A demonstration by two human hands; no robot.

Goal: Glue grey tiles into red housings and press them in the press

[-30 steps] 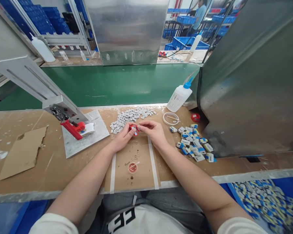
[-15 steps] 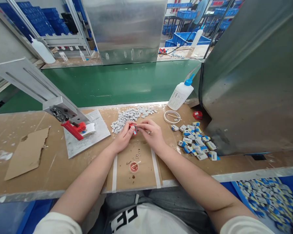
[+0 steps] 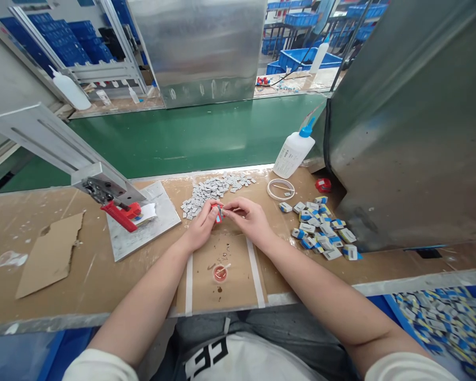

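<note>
My left hand (image 3: 200, 226) is closed round a small red and blue part (image 3: 218, 212), held just above the brown worktop (image 3: 83, 275). Meeting it from the right, my right hand (image 3: 249, 217) pinches a thin pale stick-like thing against that part; I cannot make out what it is. Just behind both hands lies a heap of small grey pieces (image 3: 212, 191). A small red cap with a stick in it (image 3: 219, 272) sits on the worktop between my forearms.
A pile of blue, white and yellow parts (image 3: 321, 230) lies to the right, near a white squeeze bottle (image 3: 293, 151), a white ring (image 3: 280, 189) and a metal housing (image 3: 412, 132). A red-handled press (image 3: 119, 203) stands on the left. A green conveyor belt (image 3: 190, 137) runs behind.
Both hands stay together on the small part with only slight finger shifts. The view has drifted a little, so everything sits slightly further right.
</note>
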